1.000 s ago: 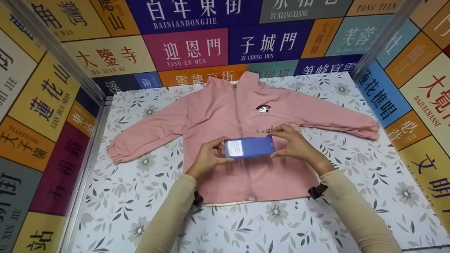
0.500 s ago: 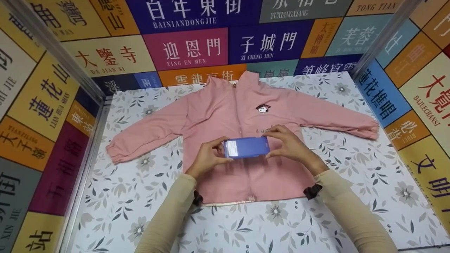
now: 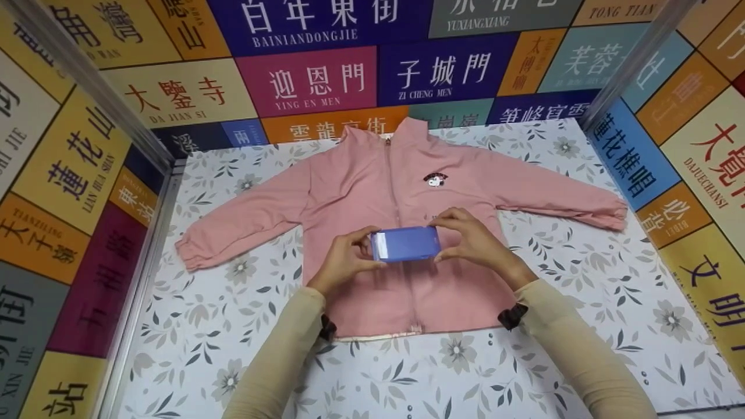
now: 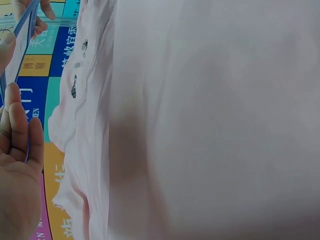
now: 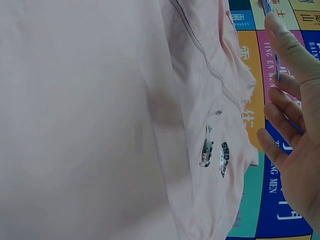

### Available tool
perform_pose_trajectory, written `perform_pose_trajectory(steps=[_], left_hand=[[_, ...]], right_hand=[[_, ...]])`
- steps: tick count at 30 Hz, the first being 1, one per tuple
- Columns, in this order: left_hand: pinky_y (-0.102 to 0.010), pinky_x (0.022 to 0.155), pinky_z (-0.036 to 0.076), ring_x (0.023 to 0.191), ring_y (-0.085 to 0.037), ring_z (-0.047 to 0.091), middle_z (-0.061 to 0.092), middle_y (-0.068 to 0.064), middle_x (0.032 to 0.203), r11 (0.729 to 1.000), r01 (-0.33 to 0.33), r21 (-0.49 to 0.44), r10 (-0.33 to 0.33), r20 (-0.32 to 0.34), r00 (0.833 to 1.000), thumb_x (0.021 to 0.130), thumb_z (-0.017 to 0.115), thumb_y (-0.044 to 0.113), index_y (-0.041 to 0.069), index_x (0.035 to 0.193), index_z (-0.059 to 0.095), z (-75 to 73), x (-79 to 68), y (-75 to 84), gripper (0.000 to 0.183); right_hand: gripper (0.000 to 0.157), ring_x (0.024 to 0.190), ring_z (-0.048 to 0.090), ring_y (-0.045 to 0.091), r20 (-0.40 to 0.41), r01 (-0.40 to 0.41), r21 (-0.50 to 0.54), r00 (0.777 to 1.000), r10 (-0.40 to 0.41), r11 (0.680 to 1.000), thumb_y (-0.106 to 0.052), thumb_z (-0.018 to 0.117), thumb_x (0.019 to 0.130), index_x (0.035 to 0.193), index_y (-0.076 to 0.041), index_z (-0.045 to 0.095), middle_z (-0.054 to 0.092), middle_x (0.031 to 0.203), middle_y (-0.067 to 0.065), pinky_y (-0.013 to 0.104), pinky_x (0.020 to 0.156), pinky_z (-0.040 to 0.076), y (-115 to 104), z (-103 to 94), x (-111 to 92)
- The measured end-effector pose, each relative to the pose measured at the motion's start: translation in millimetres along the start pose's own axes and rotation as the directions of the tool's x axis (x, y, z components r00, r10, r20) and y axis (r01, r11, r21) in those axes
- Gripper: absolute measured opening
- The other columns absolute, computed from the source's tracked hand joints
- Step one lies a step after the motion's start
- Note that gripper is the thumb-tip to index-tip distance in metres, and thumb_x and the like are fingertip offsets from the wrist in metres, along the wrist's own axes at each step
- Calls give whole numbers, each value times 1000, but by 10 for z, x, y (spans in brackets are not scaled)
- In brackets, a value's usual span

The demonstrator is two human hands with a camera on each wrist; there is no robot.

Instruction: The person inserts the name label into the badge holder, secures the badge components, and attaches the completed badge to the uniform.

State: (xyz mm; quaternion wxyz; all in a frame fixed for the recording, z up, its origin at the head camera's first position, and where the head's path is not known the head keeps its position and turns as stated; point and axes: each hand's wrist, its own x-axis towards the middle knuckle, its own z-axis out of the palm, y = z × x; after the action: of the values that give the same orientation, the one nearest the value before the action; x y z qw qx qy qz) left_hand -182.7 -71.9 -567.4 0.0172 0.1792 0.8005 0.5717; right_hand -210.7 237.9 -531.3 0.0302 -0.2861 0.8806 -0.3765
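Observation:
A small, flat blue case (image 3: 410, 243) with a white panel at its left end is held level above a pink zip-up jacket (image 3: 361, 297). My left hand (image 3: 343, 259) grips its left end between thumb and fingers. The right end is pinched by my right hand (image 3: 474, 241), thumb below and index finger above. Seen edge-on in the left wrist view, the case (image 4: 20, 45) stands between thumb and fingers. In the right wrist view, the other fingers of the right hand (image 5: 300, 120) spread loosely away from it. What kind of case it is cannot be made out.
Spread flat, the jacket has sleeves out to both sides and a small character print (image 3: 435, 180) on the chest. It lies on a white table with a floral cover (image 3: 244, 343). Panels with colourful signs (image 3: 317, 81) enclose the back and sides.
My right hand has moved left, bringing the right end of the case closer to my left hand. The case looks shorter, and less of its white panel shows. The left hand has stayed put.

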Motion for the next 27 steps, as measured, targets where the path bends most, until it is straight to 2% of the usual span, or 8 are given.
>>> perform_pose_trajectory(steps=[5, 8, 12, 18, 21, 27], left_hand=[[-29, 66, 54, 72, -11, 56, 63, -5, 81, 1000, 1, 8, -1, 3, 1000, 64, 92, 11, 16, 128, 65, -6, 4, 5, 70], [-32, 66, 52, 72, -12, 55, 63, -5, 80, 1000, -10, 7, 10, 4, 1000, 64, 93, 12, 11, 130, 64, -14, 10, 9, 72], [-33, 66, 52, 71, -14, 56, 63, -6, 80, 1000, -23, 1, 23, 13, 1000, 64, 93, 14, 6, 131, 63, -25, 15, 10, 74], [-27, 65, 51, 71, -16, 56, 64, -8, 80, 1000, -23, 2, 23, 16, 1000, 64, 93, 17, 7, 130, 64, -24, 19, 16, 73], [-31, 65, 50, 71, -16, 55, 64, -9, 78, 1000, -30, 1, 30, 19, 999, 64, 93, 15, 5, 130, 63, -18, 24, 25, 73], [-43, 66, 51, 70, -15, 55, 62, -4, 76, 1000, -27, 7, 26, 19, 999, 63, 93, 16, 10, 128, 65, -7, 40, 34, 71]], right_hand=[[77, 120, 51, 19, -1, 11, 5, 1000, -11, 1000, -41, 91, 61, 129, -16, 66, 60, 124, 2, 46, 108, 40, -4, 1, 13], [78, 119, 51, 19, 0, 17, 18, 1000, -17, 1000, -47, 89, 61, 129, -17, 66, 60, 124, 2, 46, 108, 40, -3, 0, 20], [78, 119, 52, 19, -3, 23, 22, 1000, -23, 999, -47, 89, 60, 129, -17, 66, 61, 124, 2, 45, 108, 40, 8, 6, 23], [78, 118, 52, 20, -8, 44, 16, 999, -44, 999, -46, 89, 61, 129, -18, 66, 61, 124, 3, 46, 108, 40, 1, 17, 28], [78, 119, 52, 20, -9, 46, 17, 999, -45, 999, -46, 89, 61, 130, -17, 65, 61, 124, 3, 47, 108, 40, -14, 26, 30], [77, 120, 52, 20, -3, 34, 34, 999, -34, 999, -45, 89, 62, 129, -15, 65, 61, 124, 3, 46, 110, 40, -36, 37, 49]])
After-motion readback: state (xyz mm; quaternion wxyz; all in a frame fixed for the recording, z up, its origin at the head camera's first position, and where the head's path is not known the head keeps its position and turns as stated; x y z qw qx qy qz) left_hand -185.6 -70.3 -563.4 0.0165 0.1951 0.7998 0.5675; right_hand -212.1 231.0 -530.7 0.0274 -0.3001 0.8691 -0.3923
